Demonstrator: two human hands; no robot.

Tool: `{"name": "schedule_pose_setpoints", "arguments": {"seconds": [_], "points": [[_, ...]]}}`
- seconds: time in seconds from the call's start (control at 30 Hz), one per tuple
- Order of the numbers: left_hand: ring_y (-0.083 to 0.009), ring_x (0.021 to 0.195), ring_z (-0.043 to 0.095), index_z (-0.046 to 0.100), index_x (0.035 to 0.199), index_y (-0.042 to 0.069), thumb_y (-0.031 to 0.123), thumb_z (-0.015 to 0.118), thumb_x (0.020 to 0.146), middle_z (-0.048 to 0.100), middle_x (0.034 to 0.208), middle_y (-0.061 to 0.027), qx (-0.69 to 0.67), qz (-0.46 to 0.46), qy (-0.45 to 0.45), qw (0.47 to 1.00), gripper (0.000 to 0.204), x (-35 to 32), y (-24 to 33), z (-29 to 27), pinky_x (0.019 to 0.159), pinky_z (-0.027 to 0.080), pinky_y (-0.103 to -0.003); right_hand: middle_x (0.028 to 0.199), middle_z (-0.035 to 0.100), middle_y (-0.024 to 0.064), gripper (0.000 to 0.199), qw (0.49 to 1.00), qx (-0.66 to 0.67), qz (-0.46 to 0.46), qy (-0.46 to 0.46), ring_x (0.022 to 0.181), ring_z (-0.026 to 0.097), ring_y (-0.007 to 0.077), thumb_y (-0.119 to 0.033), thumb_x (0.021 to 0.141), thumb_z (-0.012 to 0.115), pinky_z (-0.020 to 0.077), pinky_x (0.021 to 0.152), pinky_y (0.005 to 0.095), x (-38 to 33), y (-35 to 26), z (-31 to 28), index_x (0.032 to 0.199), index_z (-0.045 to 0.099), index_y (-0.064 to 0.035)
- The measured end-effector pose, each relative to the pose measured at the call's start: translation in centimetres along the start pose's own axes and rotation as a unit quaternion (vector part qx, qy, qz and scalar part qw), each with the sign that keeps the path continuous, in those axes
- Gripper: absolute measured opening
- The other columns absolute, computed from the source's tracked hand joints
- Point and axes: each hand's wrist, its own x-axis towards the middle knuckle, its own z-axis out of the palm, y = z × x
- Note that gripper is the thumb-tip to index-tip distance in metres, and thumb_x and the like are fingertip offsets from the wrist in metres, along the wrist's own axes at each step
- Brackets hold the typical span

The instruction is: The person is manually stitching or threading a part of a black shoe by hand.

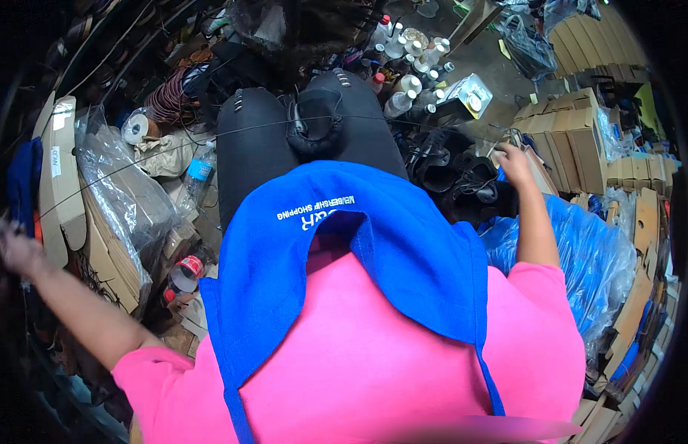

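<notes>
A thin dark thread [173, 146] runs taut across my lap in both directions from a black shoe [316, 127], which sits between my knees with its opening up. At the far left, my left hand [22, 248] is closed around one end of the thread, somewhat blurred. My right hand [513, 163], out to the right, pinches the other end; its fingertips are small in view, so anything else in them cannot be made out. Dark trousers [259, 140] cover my legs, and a blue apron [358, 185] hangs over my pink shirt.
Plastic bottles [403, 100] stand beyond my right knee, near a white tin [468, 96]. Black shoes [458, 170] lie by my right forearm, above blue plastic-wrapped goods [566, 251]. Cardboard [562, 137] is stacked at right. Left are plastic-covered sheets [122, 185] and a water bottle [198, 174].
</notes>
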Motion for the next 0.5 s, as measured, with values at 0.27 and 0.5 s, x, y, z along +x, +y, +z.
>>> {"name": "schedule_pose_setpoints", "arguments": {"seconds": [0.27,0.5], "points": [[-0.0147,0.098,0.059,0.066,0.104,0.005,0.009,0.067,0.079,0.064,0.106,-0.0080,-0.064,0.113,-0.592,0.795,0.026,-35.6,18.2,31.5,0.087,0.046,-0.029,0.091,0.061,0.0082,0.027,0.901,0.298,-0.298,-0.100,0.089,0.058,0.0173,-0.006,0.082,0.060,0.0452,0.081,0.0289,0.3,-24.1,-1.1,0.108,0.065,-0.0070],[-0.0166,0.090,0.057,0.064,0.099,0.002,0.012,0.069,0.078,0.060,0.094,-0.0072,-0.090,0.033,-0.729,0.678,0.024,-40.1,18.3,37.0,0.082,0.044,-0.028,0.088,0.062,0.0061,0.015,0.870,0.334,-0.351,-0.096,0.087,0.060,0.0164,-0.007,0.075,0.068,0.0479,0.078,0.0279,3.3,-27.2,-0.2,0.091,0.069,-0.0082]]}}
